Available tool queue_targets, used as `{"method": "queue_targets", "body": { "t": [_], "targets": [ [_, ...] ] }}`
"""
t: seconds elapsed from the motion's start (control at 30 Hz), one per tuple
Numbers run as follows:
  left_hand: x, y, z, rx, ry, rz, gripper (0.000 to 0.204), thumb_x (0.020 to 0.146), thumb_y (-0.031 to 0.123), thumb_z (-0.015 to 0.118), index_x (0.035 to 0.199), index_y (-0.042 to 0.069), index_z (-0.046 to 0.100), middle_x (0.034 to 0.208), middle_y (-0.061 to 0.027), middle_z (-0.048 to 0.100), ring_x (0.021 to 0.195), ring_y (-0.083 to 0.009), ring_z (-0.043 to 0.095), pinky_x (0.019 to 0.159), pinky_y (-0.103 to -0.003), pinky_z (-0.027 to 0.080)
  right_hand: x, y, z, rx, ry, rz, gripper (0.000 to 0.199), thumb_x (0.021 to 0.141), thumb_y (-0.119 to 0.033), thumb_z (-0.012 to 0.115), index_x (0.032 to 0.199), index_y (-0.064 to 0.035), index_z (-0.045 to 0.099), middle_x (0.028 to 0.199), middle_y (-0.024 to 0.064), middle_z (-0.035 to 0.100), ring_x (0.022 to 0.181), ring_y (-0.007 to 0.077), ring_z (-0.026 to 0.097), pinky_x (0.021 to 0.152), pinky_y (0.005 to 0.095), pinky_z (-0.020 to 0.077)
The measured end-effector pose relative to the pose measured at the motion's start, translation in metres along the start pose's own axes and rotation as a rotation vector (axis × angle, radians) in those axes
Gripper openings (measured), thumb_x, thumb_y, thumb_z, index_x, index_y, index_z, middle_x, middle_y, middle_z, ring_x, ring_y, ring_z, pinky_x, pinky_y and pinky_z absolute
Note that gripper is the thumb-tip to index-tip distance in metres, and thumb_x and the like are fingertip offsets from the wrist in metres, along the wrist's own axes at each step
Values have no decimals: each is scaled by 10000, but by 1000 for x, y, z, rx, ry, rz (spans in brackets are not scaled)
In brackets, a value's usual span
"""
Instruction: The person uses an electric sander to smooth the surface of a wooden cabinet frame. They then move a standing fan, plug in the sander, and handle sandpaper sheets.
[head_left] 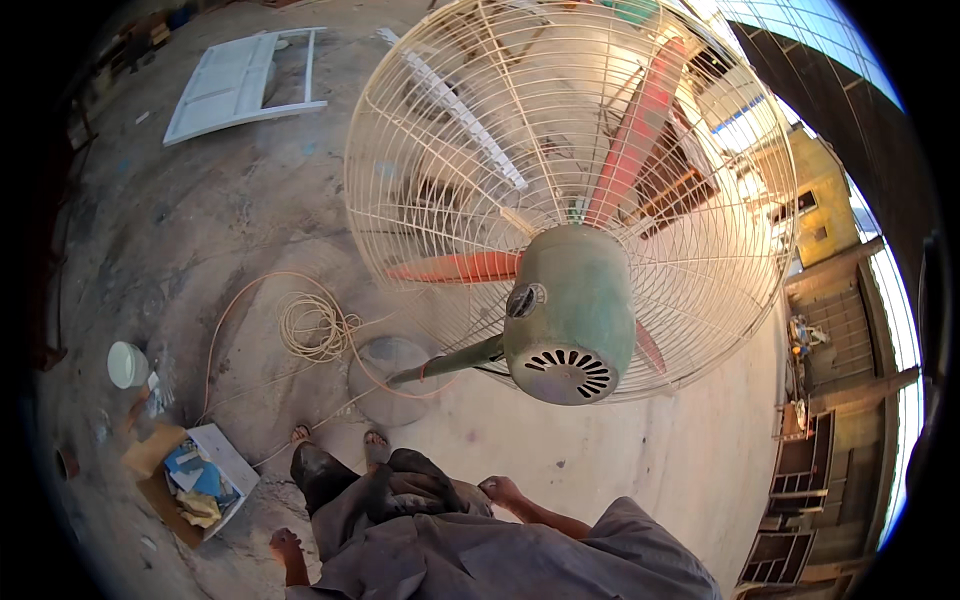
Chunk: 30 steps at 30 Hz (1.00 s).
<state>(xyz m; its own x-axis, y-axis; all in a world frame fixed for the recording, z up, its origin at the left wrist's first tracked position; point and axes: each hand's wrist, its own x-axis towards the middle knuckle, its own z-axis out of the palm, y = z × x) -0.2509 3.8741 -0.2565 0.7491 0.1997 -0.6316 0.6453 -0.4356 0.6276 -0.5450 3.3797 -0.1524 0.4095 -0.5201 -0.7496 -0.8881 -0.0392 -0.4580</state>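
Observation:
My left hand (286, 545) hangs beside my left hip, its fingers loosely curled with nothing visible in them. The closest thing to it is a cardboard box (160, 487) on the floor, filled with blue and yellowish scraps. At the front of my waist, my right hand (500, 490) is curled closed; no object shows in it. Just ahead of me stands a large pedestal fan with a green motor housing (570, 310), a cream wire cage (440, 130) and red blades (640, 130). Neither hand touches the fan.
The fan's pole (450, 358) slants down to a round base (393, 395) near my feet. A coiled cable (312, 325) and an orange cord lie beside it. Further off are a white bucket (127, 364) and a white frame panel (225, 85). Shelving (800, 480) lines the right.

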Motion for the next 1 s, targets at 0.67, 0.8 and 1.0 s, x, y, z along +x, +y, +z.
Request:
{"method": "queue_targets", "body": {
  "t": [0.67, 0.8, 1.0],
  "targets": [
    [374, 267, 22, -42, -1109, -386, 166, 918, 161, 540, 992, 17, 579, 823, -139, 628, 654, -247, 641, 463, -406, 495, -131, -487, -56, 1559, 805, -399, 238, 1005, -287, 538, 1071, -64, 586, 846, -2, 610, 692, 72, 572, 535, 226, 473],
    [369, 262, 42, 333, -846, -53, 153, 913, 169, 568, 972, 31, 590, 769, -124, 622, 610, -255, 633, 459, -410, 498, -128, -531, -93, 1730, 911, -489, 282, 987, -327, 580, 1115, -75, 582, 946, -25, 643, 681, 28, 589, 521, 190, 443],
    [355, 297, 46, 469, -778, 70, 175, 928, 208, 561, 993, 53, 607, 761, -111, 635, 594, -264, 639, 484, -406, 522, -112, -548, -111, 2007, 947, -605, 268, 979, -240, 597, 1104, -3, 596, 978, 51, 672, 751, 77, 652, 612, 166, 562]
  ]
}}
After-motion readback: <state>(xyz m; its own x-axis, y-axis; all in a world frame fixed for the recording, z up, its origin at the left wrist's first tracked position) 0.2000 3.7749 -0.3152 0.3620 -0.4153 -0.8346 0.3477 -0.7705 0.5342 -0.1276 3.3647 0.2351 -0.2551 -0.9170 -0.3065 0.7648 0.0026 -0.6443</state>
